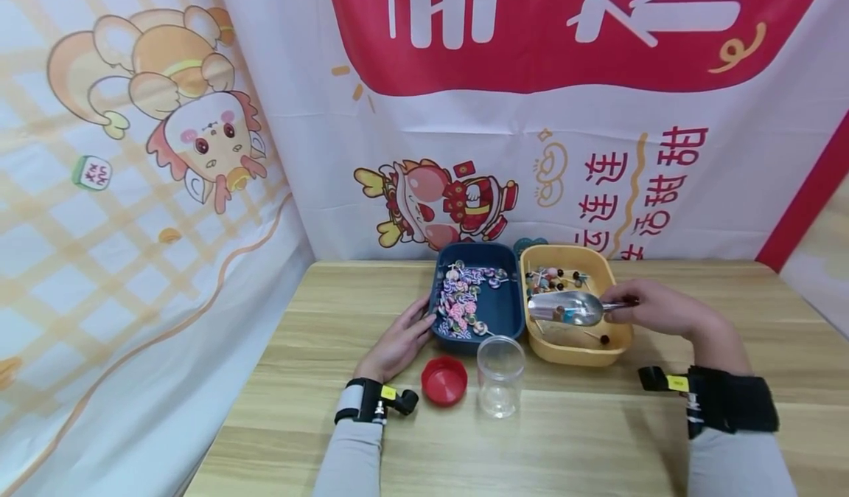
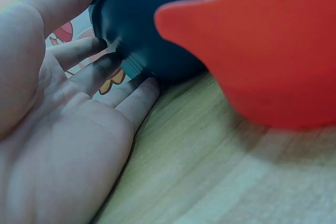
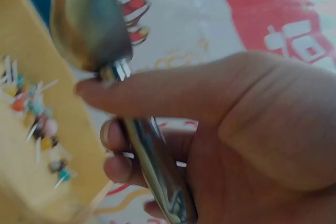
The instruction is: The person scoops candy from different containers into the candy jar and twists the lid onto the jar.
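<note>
My right hand (image 1: 653, 307) grips the handle of a shiny metal scoop (image 1: 564, 308), whose bowl is over the yellow bin (image 1: 575, 355). In the right wrist view, my thumb lies across the scoop's neck and my fingers wrap round the handle (image 3: 157, 177). Small round lollipops on white sticks (image 1: 550, 279) lie mostly at the back of this bin. Against the outer left side of the dark blue bin (image 1: 500, 313) rests my left hand (image 1: 398, 341), fingers extended along its wall (image 2: 144, 45). Swirl-patterned lollipops (image 1: 460, 301) are heaped on the blue bin's left side.
In front of the bins stand a clear plastic jar (image 1: 500, 386), its mouth uncovered, and a red scalloped lid (image 1: 444, 383) near my left wrist. The wooden table (image 1: 564, 445) backs onto a printed cloth (image 1: 431, 121); another cloth (image 1: 166, 261) hangs along the left.
</note>
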Demonstrator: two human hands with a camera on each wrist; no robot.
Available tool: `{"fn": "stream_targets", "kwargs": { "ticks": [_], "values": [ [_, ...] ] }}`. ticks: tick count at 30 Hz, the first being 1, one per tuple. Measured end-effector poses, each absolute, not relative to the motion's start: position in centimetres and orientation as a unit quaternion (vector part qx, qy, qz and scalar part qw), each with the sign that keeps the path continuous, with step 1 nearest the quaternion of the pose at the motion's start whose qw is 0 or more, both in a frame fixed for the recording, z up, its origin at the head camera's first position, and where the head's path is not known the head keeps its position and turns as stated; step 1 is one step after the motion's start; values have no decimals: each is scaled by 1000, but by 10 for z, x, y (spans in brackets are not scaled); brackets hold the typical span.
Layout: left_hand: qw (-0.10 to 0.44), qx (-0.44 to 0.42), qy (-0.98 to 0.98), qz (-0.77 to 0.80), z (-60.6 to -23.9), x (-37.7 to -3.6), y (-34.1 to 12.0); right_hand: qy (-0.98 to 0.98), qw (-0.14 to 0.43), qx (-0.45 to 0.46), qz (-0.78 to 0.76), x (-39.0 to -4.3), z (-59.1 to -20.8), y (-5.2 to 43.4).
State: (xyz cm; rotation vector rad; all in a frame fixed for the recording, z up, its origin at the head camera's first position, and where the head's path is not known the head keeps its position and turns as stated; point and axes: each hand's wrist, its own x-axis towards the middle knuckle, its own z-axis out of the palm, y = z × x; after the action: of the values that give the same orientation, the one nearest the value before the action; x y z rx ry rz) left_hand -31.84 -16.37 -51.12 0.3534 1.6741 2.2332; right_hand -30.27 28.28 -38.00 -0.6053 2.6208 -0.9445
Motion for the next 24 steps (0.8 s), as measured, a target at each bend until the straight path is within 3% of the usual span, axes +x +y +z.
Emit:
{"fn": "stream_targets", "kwargs": {
  "ticks": [10,24],
  "values": [
    [163,125,585,784,-511,-319,-163,877,81,-307,-361,-271,-342,268],
    [166,116,588,783,-511,-319,-163,927,89,-282,-232,-222,-307,241]
  ]
}}
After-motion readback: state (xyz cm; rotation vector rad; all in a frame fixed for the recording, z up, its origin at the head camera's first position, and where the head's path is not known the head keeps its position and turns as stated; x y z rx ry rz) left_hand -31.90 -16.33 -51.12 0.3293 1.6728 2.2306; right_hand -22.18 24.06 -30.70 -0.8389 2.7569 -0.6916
